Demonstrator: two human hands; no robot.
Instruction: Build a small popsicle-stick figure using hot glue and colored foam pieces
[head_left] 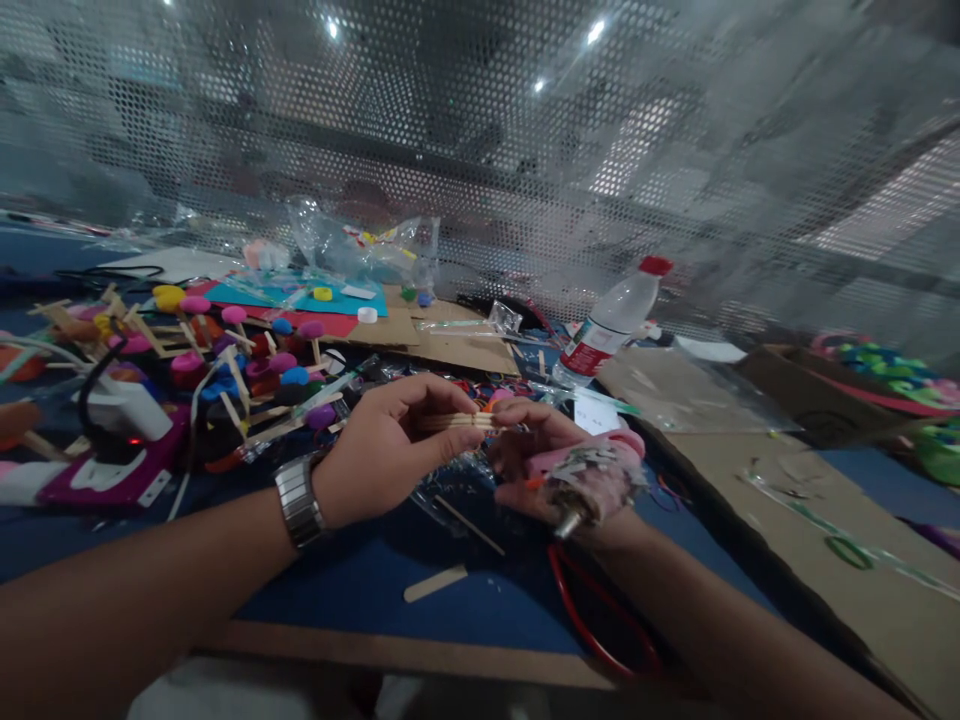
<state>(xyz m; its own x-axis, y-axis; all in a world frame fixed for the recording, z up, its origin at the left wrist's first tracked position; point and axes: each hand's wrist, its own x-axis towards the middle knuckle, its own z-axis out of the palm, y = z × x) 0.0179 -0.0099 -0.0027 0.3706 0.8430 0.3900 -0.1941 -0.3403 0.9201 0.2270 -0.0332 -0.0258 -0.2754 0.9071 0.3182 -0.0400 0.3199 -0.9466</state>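
Head view: gripping a bundle of pale, flat wooden sticks (pixel 450 422) between thumb and fingers of the left hand (pixel 390 445), above a dark blue tabletop (pixel 337 595). Grasping a pink tool with a metal tip (pixel 600 475) in the right hand (pixel 540 420), fingertips at the bundle's right end. Showing also a loose pale wooden stick (pixel 435 583) below and a red-capped clear plastic bottle (pixel 611 325) beyond.
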